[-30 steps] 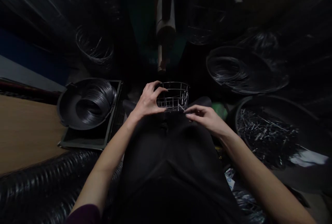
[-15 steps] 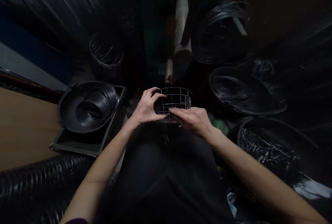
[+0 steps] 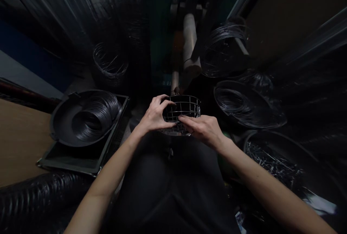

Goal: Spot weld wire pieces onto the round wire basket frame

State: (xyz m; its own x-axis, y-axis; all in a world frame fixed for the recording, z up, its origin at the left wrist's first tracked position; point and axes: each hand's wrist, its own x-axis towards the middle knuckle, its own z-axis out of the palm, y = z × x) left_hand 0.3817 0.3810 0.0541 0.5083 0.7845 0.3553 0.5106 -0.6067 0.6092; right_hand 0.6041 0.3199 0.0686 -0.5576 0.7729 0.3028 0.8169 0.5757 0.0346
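Wire basket: a small round wire basket (image 3: 183, 109) sits at the centre of the scene, just past the person's lap, held between both hands; its open top faces up and slightly away.
Left hand: the left hand (image 3: 155, 115) wraps the basket's left side, thumb low against the wall and fingers curled over the upper rim, closed on it.
Right hand: the right hand (image 3: 202, 128) lies on the near right of the basket, fingers stretched along the wall and pressed to the wires; it may be pinching a short wire piece, but the dim light hides that.
Left side: a dark bowl (image 3: 66, 124) holding a coil of wire rings (image 3: 94, 113) rests on a flat tray (image 3: 81, 161); a wooden tabletop (image 3: 16, 140) lies further left.
Right side: a tub of short wire pieces (image 3: 273, 161) sits near the right arm, with a flat wire coil (image 3: 244, 104) beyond it.
Far side: a machine arm (image 3: 189, 46) hangs just behind the basket.
Risk, slipping: the grip is on thin wires only, so a twist by one hand could tip the basket off the lap.
Risk, pricks: cut wire ends could catch a fingertip pressed against the wall.
Risk, light: the poor light could lead to a misplaced wire.
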